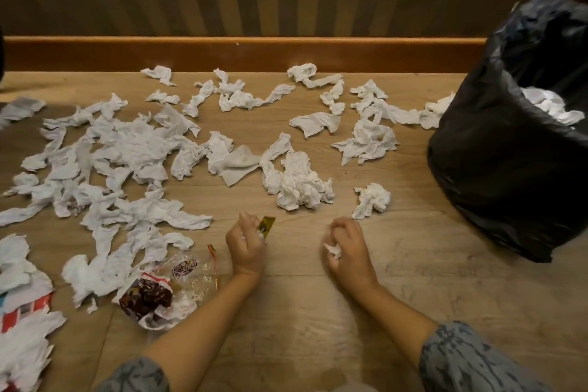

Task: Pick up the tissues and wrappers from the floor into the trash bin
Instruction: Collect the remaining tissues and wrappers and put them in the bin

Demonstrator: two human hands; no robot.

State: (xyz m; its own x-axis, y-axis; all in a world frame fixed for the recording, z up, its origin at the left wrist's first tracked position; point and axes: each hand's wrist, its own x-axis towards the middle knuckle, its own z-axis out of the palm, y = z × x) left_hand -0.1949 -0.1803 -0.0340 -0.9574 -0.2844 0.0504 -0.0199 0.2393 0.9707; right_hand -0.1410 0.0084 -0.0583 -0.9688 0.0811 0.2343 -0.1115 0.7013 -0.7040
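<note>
Tissues (127, 149): crumpled, white, strewn over wooden floor (318, 312) up to baseboard (241, 52). Left hand (246, 245): closed on gold wrapper (265, 226) and white scrap. Right hand (346, 248): closed on small tissue wad (332, 250). Brown-and-clear wrappers (159, 293): floor, beside left forearm. Trash bin (509, 153): black-lined, right, tissues inside.

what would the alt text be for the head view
Left hand holds a gold wrapper, right hand a tissue scrap, above a wooden floor strewn with crumpled tissues; black-lined trash bin at right.
</note>
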